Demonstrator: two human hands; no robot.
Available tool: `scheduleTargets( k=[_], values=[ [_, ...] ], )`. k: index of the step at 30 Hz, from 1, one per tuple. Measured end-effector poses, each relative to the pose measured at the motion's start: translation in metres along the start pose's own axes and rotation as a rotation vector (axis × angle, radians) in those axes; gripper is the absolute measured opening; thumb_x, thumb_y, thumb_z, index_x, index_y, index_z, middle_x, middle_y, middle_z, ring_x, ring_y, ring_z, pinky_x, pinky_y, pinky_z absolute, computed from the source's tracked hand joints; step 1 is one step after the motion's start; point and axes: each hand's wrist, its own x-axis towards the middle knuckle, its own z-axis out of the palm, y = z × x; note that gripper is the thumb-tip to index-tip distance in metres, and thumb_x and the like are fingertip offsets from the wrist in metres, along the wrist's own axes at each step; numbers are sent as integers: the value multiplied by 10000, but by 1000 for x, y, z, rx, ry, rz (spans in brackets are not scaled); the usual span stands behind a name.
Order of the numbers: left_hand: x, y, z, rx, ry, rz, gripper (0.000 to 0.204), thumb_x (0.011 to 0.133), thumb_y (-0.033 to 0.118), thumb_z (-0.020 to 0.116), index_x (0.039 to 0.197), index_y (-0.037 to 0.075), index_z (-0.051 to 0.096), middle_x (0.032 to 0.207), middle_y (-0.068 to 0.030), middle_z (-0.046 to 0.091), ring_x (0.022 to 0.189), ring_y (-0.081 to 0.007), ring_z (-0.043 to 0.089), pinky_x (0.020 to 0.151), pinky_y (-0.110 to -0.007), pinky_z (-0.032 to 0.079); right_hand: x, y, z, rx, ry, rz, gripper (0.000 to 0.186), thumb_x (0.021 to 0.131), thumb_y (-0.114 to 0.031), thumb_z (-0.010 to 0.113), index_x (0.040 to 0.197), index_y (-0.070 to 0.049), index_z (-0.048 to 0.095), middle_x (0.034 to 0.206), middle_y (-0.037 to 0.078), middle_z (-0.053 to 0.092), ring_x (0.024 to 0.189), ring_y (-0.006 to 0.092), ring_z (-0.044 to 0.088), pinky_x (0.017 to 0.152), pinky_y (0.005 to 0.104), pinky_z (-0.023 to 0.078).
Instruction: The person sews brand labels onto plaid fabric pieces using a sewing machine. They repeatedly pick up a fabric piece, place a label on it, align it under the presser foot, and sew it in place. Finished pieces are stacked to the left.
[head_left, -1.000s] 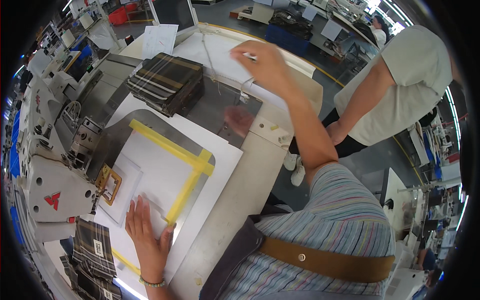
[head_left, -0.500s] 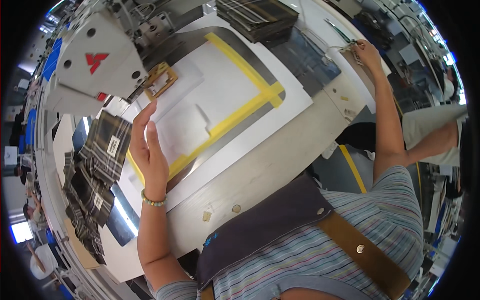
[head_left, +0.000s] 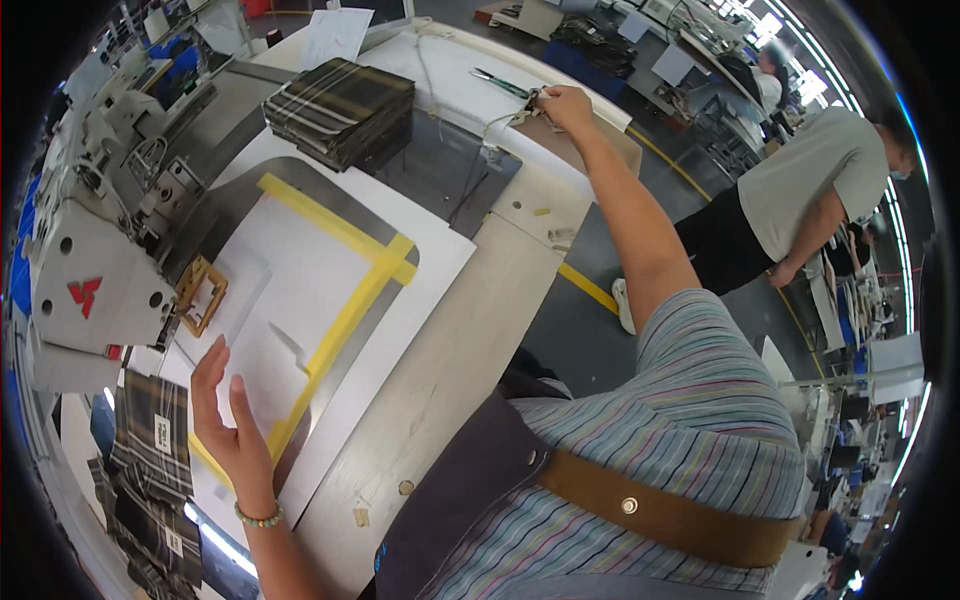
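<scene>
My left hand [head_left: 235,430], with a bead bracelet on the wrist, is held with its fingers stretched and apart, holding nothing. It hovers by the near left part of a white sheet [head_left: 330,240] edged with yellow tape [head_left: 345,320]. Just beyond the fingertips is a small brass-coloured frame [head_left: 203,296] under the sewing machine head [head_left: 85,285]. My right arm reaches to the table's far right corner. There my right hand [head_left: 567,107] has its fingers bent together over small pale pieces on a brown board [head_left: 552,140]; what they pinch is hidden.
A stack of folded plaid cloth [head_left: 345,105] stands at the table's far side. Plaid pieces with white labels [head_left: 150,430] lie at the left. Green-handled scissors or snips [head_left: 500,84] lie near my right hand. A person in a grey shirt [head_left: 815,180] stands to the right.
The view has swung toward the right, so the table and machine appear further left. My left hand stays open by the sheet; my right hand remains at the far corner, its fingers still bent.
</scene>
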Motion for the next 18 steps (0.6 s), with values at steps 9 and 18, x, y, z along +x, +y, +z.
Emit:
scheduleTargets(
  k=[9, 18],
  values=[
    [-1, 10, 1, 72, -98, 49, 289, 1079, 124, 604, 1317, -7, 699, 1449, -178, 668, 1342, -344, 632, 1146, -466, 472, -11, 10, -50, -197, -188, -16, 485, 729, -384, 908, 1097, -76, 838, 997, 124, 823, 899, 258, 778, 833, 364, 582],
    [-2, 7, 2, 51, -119, 40, 291, 1071, 107, 601, 1321, -13, 689, 1468, -182, 652, 1350, -353, 623, 1150, -468, 468, -17, -3, -37, -156, -102, -204, 591, 728, -383, 918, 1225, -83, 810, 1137, 150, 816, 1047, 281, 776, 926, 375, 576]
  ],
)
